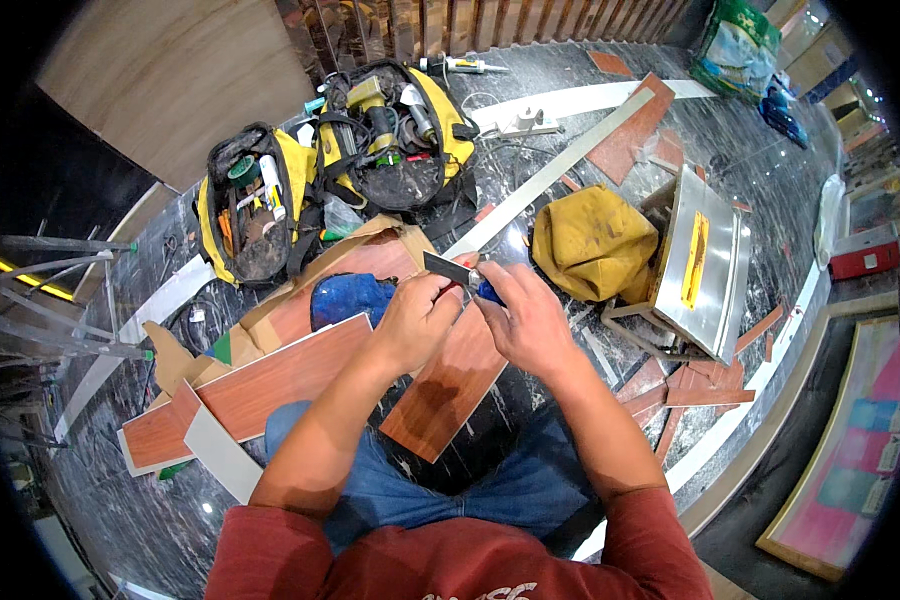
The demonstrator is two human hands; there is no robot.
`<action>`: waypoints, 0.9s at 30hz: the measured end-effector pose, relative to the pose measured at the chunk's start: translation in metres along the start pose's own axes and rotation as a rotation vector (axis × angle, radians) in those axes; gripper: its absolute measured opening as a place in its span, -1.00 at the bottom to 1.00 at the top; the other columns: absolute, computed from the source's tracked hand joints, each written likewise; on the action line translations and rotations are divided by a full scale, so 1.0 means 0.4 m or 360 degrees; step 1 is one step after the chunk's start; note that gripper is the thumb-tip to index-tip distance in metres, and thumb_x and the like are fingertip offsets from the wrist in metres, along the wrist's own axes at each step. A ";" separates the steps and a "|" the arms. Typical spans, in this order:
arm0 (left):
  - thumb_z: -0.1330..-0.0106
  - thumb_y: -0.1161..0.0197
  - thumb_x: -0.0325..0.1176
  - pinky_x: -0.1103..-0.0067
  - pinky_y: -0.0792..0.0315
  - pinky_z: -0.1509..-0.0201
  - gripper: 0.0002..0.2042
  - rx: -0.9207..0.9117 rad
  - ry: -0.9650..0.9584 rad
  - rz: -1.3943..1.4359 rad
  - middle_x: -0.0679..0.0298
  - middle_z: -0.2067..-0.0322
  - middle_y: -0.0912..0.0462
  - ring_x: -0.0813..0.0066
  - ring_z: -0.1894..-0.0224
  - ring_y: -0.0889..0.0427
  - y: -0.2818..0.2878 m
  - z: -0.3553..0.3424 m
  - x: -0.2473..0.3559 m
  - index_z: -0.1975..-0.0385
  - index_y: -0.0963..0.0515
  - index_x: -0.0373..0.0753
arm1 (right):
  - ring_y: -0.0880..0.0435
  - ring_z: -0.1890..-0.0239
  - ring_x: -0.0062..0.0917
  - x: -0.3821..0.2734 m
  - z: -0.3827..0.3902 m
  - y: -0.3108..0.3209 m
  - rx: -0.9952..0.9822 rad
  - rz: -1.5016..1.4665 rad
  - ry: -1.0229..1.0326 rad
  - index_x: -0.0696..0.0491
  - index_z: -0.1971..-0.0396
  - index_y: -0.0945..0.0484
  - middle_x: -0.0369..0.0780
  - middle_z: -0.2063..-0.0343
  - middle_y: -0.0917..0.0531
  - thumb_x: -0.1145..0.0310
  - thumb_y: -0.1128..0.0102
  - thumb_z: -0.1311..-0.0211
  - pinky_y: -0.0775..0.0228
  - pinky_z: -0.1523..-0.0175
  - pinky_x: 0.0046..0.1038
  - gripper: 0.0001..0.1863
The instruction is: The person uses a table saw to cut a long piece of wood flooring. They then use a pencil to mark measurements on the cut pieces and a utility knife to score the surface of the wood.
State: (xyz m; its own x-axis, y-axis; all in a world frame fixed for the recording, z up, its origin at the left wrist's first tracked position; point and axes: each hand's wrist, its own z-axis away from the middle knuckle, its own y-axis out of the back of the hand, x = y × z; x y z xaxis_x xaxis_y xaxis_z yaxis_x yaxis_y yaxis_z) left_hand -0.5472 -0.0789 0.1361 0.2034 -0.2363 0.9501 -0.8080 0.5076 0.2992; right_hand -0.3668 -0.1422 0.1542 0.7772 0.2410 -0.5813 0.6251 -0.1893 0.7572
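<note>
The right hand has its thumb and fingers closed about a blue part at the near, right end of a dark blade; the two look joined, though the fingers hide much of it. The left hand has its thumb and fingers drawn together just under the blade — whether they pinch it or something small, I cannot tell. The blade is raised between the hands, its free end up and left of the right hand, above the left fingertips. Its long axis slants from the right fingers toward the left and away from the person — crosswise to the plank below, which runs from lower left to upper right. Beyond sit a blue pouch on the left and a yellow sack on the right.
</note>
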 end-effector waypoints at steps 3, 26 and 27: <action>-0.48 -0.03 -0.29 0.45 -0.47 -0.08 -0.66 -0.0202 0.0067 -0.0146 -0.05 -0.08 -0.64 0.25 0.03 -0.67 0.019 -0.009 -0.023 -0.01 -0.58 -0.42 | -0.57 0.21 -0.11 0.001 0.005 0.000 -0.0016 0.0033 -0.0034 0.08 -0.05 -0.49 -0.09 0.32 -0.53 0.42 -0.30 -0.18 -0.45 0.12 -0.17 -0.59; -0.49 -0.05 -0.27 0.40 -0.49 0.09 -0.64 -0.0127 0.0221 -0.0301 0.00 0.24 -0.69 0.22 0.24 -0.66 0.028 0.005 -0.019 -0.14 -0.52 -0.33 | -0.56 0.20 -0.07 -0.010 0.004 -0.019 -0.0003 -0.0084 0.0026 0.09 -0.06 -0.49 -0.06 0.31 -0.53 0.40 -0.29 -0.19 -0.45 0.11 -0.16 -0.59; -0.49 -0.04 -0.28 0.40 -0.48 0.08 -0.65 -0.0164 0.0170 -0.0289 0.00 0.23 -0.69 0.20 0.22 -0.66 0.029 0.003 -0.024 -0.12 -0.52 -0.36 | -0.56 0.20 -0.07 -0.015 0.004 -0.024 -0.0001 -0.0122 0.0009 0.08 -0.05 -0.49 -0.06 0.32 -0.52 0.40 -0.28 -0.19 -0.44 0.11 -0.15 -0.59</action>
State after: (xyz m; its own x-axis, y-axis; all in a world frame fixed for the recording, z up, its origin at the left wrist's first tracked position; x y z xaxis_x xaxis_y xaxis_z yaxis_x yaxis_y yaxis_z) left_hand -0.5592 -0.0718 0.1303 0.4021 -0.2451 0.8822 -0.6930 0.5482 0.4682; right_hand -0.3773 -0.1436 0.1501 0.7265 0.2603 -0.6359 0.6828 -0.1697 0.7106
